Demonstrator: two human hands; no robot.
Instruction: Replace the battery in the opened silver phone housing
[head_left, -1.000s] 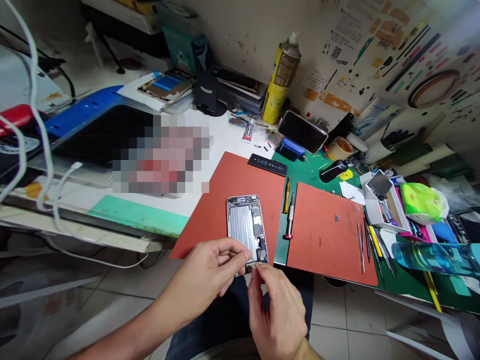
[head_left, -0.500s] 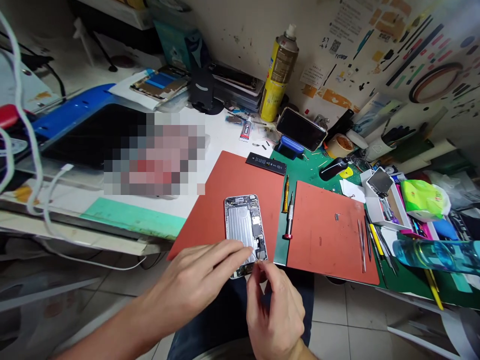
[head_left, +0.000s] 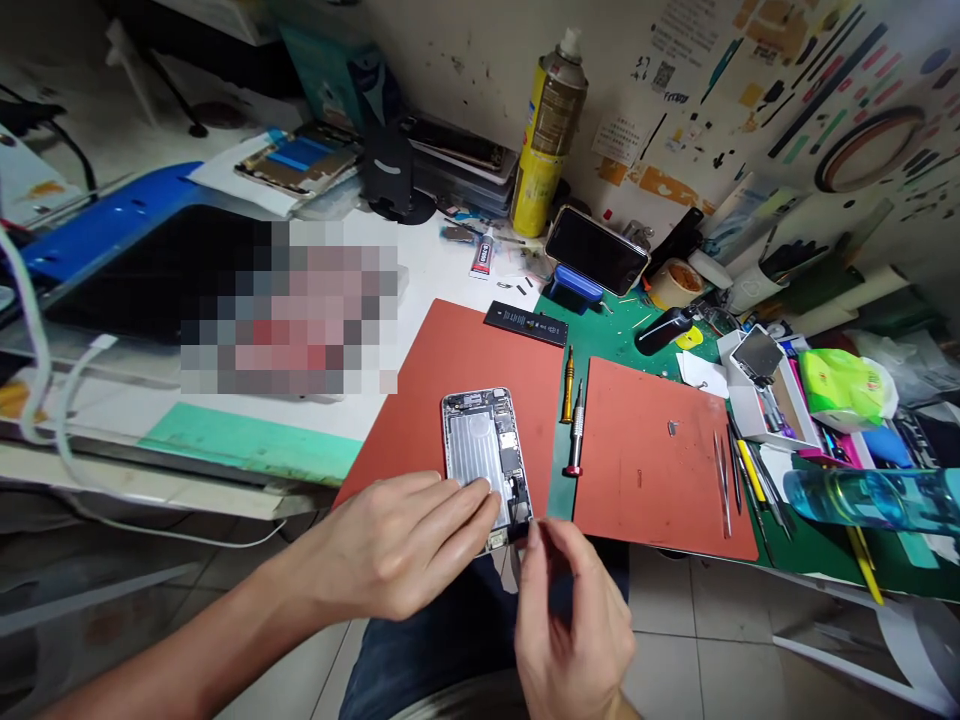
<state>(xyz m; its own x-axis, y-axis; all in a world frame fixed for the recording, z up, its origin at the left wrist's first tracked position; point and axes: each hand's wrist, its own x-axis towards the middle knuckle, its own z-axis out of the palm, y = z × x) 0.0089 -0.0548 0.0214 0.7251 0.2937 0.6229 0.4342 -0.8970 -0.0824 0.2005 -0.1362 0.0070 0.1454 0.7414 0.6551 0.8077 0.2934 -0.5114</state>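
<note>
An opened phone body [head_left: 474, 447], its inner parts showing, lies on a red mat [head_left: 411, 388] near the bench's front edge. My left hand [head_left: 409, 540] rests over its lower left part, fingers pressed together on the metal inside; whether they pinch anything is hidden. At the lower right corner is my right hand [head_left: 574, 600], thumb and forefinger closed together on something small and dark that I cannot make out. A black battery [head_left: 525, 323] sits at the mat's top edge. Two screwdrivers, one gold [head_left: 569, 385] and one silver [head_left: 577, 430], lie to the right.
A second red mat [head_left: 637, 450] bears small parts and tweezers [head_left: 724, 485]. Further right are a parts box [head_left: 765, 395] and a blue bottle [head_left: 870, 500]. Behind stand a propped phone [head_left: 596, 248] and a yellow spray can [head_left: 547, 140]. White cables hang at the left.
My right hand has moved a little right, to the phone's lower right corner, away from my left fingers. My left hand has shifted slightly left. The view has shifted a little.
</note>
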